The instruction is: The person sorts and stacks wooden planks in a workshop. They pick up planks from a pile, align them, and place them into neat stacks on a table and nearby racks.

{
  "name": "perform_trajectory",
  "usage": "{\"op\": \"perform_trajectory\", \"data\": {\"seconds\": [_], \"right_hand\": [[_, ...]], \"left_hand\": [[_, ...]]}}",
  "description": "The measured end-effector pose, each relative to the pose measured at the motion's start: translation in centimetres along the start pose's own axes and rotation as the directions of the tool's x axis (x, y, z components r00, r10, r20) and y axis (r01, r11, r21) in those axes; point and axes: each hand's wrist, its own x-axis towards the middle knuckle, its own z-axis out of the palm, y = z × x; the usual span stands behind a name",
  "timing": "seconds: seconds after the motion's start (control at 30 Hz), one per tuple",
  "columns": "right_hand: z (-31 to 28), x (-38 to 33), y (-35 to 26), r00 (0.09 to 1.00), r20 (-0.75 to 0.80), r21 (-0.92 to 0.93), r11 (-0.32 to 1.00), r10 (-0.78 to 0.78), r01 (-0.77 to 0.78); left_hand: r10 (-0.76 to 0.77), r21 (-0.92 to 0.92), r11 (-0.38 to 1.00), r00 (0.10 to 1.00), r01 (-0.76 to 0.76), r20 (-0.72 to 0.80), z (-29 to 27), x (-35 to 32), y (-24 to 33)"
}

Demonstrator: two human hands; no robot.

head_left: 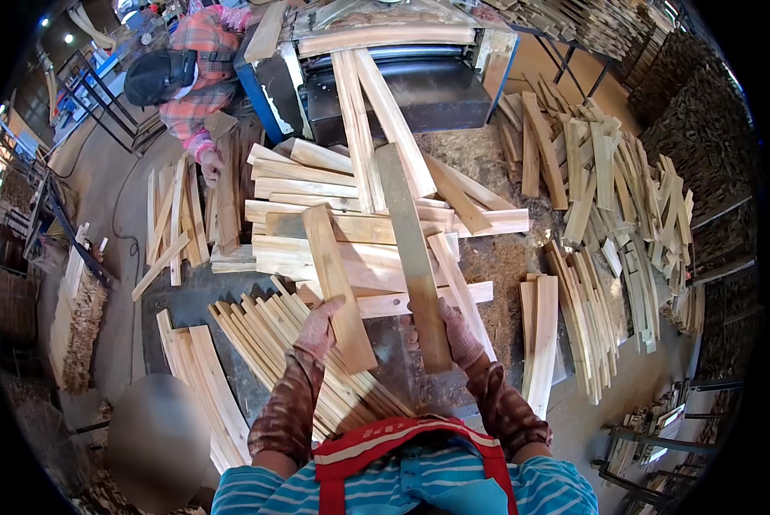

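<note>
While sawdust coats floor (496, 257), left hand (320, 326), right hand (458, 330) hold planks (338, 275).

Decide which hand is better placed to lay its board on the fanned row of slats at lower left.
Probably the left hand: its short board already hangs over that slat row. The right hand holds the long grey board farther away.

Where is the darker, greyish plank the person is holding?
In the head view, the greyish plank sits just right of centre, its near end gripped by the right hand, its far end reaching over the pile of pale boards toward the machine.
</note>
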Motion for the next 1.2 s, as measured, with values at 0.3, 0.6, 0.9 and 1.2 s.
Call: {"op": "perform_trajectory", "data": {"seconds": [0.3, 0.6, 0.9, 1.2], "right_hand": [[-3.7, 1.0, 5.0, 0.849, -0.312, -0.852, 0.521, -0.426, -0.052], [1.2, -0.4, 2.8, 0.778, -0.445, -0.858, -0.039, -0.443, -0.512], [-2.4, -7.6, 7.2, 0.804, -0.243, -0.954, -0.018, -0.544, -0.3], [-10.6, -12.1, 13.4, 0.972, 0.185, -0.982, -0.062, -0.145, 0.178]], "left_hand": [[0.129, -0.09, 0.989, 0.986, -0.12, 0.108, 3.1, -5.9, -2.3], [0.618, 0.427, 0.776, 0.694, -0.464, -0.369, -15.2, -16.3, 0.0], [0.425, 0.443, 0.884, 0.655, -0.151, -0.625, -27.0, -14.2, -15.4], [0.399, 0.465, 0.881, 0.667, -0.088, -0.629, -25.0, -13.5, -13.8]]}}
